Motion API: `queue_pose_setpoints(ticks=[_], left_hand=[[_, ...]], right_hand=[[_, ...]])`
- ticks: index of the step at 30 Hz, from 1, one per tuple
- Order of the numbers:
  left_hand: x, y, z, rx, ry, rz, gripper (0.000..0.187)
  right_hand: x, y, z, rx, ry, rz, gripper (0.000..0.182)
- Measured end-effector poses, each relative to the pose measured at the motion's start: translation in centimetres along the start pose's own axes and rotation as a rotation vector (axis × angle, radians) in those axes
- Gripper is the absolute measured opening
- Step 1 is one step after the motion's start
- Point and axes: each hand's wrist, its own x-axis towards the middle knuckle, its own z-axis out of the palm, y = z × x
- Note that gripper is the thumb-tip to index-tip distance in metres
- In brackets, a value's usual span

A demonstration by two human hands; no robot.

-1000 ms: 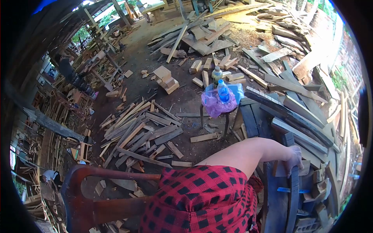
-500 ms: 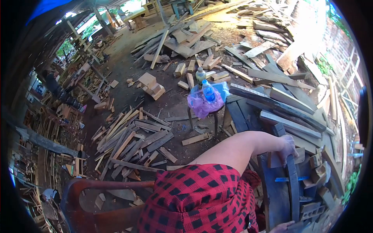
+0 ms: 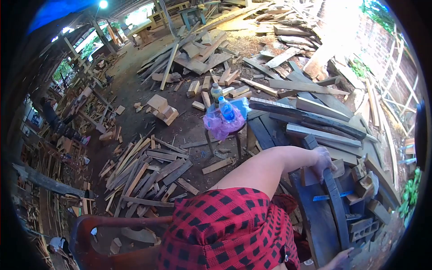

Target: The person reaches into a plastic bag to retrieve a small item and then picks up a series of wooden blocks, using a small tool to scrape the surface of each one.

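Note:
My left hand (image 3: pixel 322 163) is closed round the upper part of a long, narrow dark wooden beam (image 3: pixel 334 204), with the bare forearm stretched across from a red checked sleeve (image 3: pixel 225 218). The beam slants down the right side, over a dark wooden plank (image 3: pixel 310 211). At the bottom right my right hand (image 3: pixel 341 259) is close to the beam's lower end, fingers stretched out, its wrist cut off by the frame. A blue strip (image 3: pixel 320 198) passes crosswise behind the beam. Short wood blocks (image 3: pixel 309 177) lie right beside my left hand.
More timbers (image 3: pixel 324 133) lie ahead, beyond my left hand. A hollow brick (image 3: pixel 361 229) is to the right. A stool bears a pink plastic bag (image 3: pixel 218 126) and two bottles (image 3: pixel 226 110). Wood offcuts (image 3: pixel 148 168) are heaped on the ground; a wooden chair (image 3: pixel 96 221) stands at left.
The view has swung slightly, so the surroundings sit further left. My right hand has moved outward to the right by the beam's lower end. My left hand keeps its grip.

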Motion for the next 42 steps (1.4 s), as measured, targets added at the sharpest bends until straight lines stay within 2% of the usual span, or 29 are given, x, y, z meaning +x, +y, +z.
queue_pose_setpoints(ticks=[2, 4, 5, 8, 12, 13, 14, 16, 21, 23, 26, 30, 32, 33, 36, 37, 38, 39, 40, 41, 42], left_hand=[[-0.2, 0.2, -0.3, -0.01, -0.049, -0.046, 0.081], [-0.2, -0.2, 0.1, -0.01, -0.016, -0.037, 0.081], [0.2, -0.3, 0.5, -0.012, 0.015, -0.019, 0.081], [0.1, -0.1, 0.1, 0.006, 0.008, -0.014, 0.082], [0.3, -0.1, -0.1, 0.0, -0.027, -0.024, 0.081], [0.2, -0.1, -0.2, -0.003, -0.021, -0.021, 0.081], [0.2, -0.1, -0.1, -0.007, -0.016, -0.024, 0.081], [0.1, -0.2, 0.2, -0.023, -0.011, -0.019, 0.081], [0.0, -0.7, 0.7, -0.026, 0.027, -0.015, 0.082], [0.1, -0.6, 0.9, -0.015, 0.004, -0.024, 0.082], [0.0, -0.8, 1.6, 0.042, 0.126, 0.013, 0.079], [0.1, -0.7, 2.0, 0.058, 0.158, -0.006, 0.073], [0.0, -0.5, 1.7, 0.065, 0.133, 0.008, 0.074], [-0.2, 0.1, 0.9, 0.103, 0.062, -0.037, 0.074], [0.4, 0.2, 1.1, 0.111, 0.082, 0.001, 0.078], [0.7, 1.0, 0.5, 0.137, 0.007, -0.047, 0.078], [1.0, 0.9, 0.7, 0.119, -0.015, -0.054, 0.081], [1.1, 1.2, 0.4, 0.095, -0.013, -0.029, 0.082], [1.7, 0.4, 1.6, 0.16, 0.03, 0.01, 0.083], [1.9, 0.8, 1.5, 0.171, 0.01, 0.005, 0.085], [2.1, 1.2, 1.1, 0.185, -0.008, -0.009, 0.086]], right_hand=[[-0.2, -0.1, 0.0, -0.001, 0.0, 0.0, 0.044], [-3.2, -6.3, 0.7, 0.309, 0.095, -0.252, 0.049], [-4.2, -10.3, -1.5, 0.633, -0.095, -0.269, 0.047], [-5.8, -16.4, -3.0, 0.421, -0.168, -0.417, 0.047], [-5.3, -12.8, -2.3, 0.33, -0.151, -0.397, 0.05], [-4.9, -11.5, -2.5, 0.291, -0.184, -0.31, 0.054], [-4.7, -10.1, -2.3, 0.274, -0.186, -0.308, 0.054], [-4.6, -8.4, -2.5, 0.155, -0.163, -0.101, 0.056], [-6.8, -8.7, -3.1, 0.094, 0.027, -0.217, 0.057], [-7.9, -10.0, -4.1, 0.038, 0.168, -0.303, 0.046], [-8.5, -9.9, -4.5, 0.038, 0.191, -0.317, 0.04], [-9.4, -10.4, -5.9, -0.013, 0.179, -0.279, 0.037], [-9.9, -11.2, -7.2, 0.269, 0.102, -0.178, 0.039], [-10.3, -10.8, -6.8, 0.317, 0.118, -0.183, 0.036], [-10.1, -10.5, -6.3, 0.329, 0.076, -0.124, 0.035], [-9.4, -11.8, -7.2, 0.331, 0.099, -0.096, 0.034], [-8.1, -13.4, -8.9, 0.578, 0.069, -0.022, 0.032], [-7.9, -14.2, -8.0, 0.671, 0.166, 0.032, 0.03], [-7.8, -14.4, -7.2, 0.52, 0.281, -0.142, 0.035], [-7.5, -15.8, -7.8, 0.569, 0.284, -0.164, 0.045], [-7.5, -16.4, -8.1, 0.572, 0.125, -0.123, 0.051]])
